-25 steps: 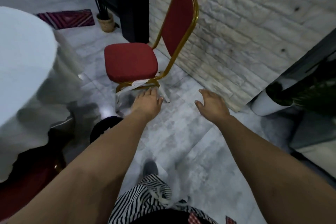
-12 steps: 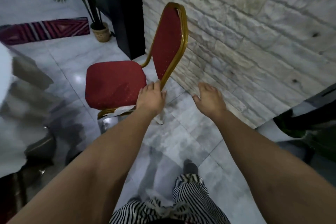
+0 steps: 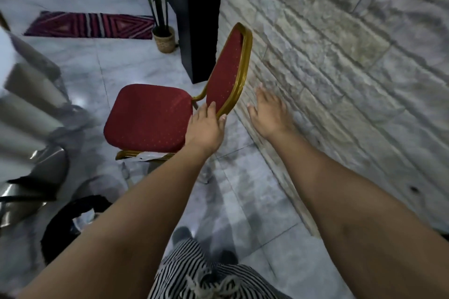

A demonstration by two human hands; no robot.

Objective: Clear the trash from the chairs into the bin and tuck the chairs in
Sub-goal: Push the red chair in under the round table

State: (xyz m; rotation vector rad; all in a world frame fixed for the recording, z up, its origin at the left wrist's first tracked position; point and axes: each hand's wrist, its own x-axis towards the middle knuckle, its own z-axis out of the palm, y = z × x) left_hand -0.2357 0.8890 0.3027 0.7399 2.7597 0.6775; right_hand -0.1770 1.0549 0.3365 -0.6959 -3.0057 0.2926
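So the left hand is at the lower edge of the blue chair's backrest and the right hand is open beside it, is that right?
Not quite: the chair is red with a gold frame, not blue. The head view shows it. The rest stands: the left hand is at the backrest's lower edge, and the right hand is open beside it.

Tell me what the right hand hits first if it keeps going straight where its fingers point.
Probably the stone wall: the right hand, open and empty, points up along it, just right of the chair back. Depth is unclear.

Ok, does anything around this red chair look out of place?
Yes. The red chair stands beside the stone wall, away from the draped table, and white paper or wrapping hangs at its front frame.
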